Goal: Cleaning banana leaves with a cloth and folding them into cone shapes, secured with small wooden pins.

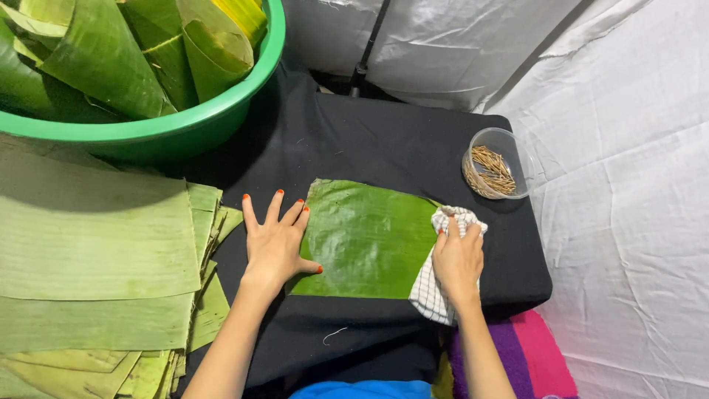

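A glossy green banana leaf piece (362,236) lies flat on the black cloth-covered table (384,140). My left hand (275,244) rests flat with fingers spread at the leaf's left edge, its thumb touching the leaf. My right hand (458,258) presses a white checked cloth (432,292) onto the leaf's right edge, fingers closed over the cloth.
A stack of pale banana leaf sheets (88,251) lies at the left. A green plastic basin (185,118) with rolled leaf cones stands at the back left. A clear bowl of thin sticks (493,166) sits at the back right. White sheeting (628,185) hangs at the right.
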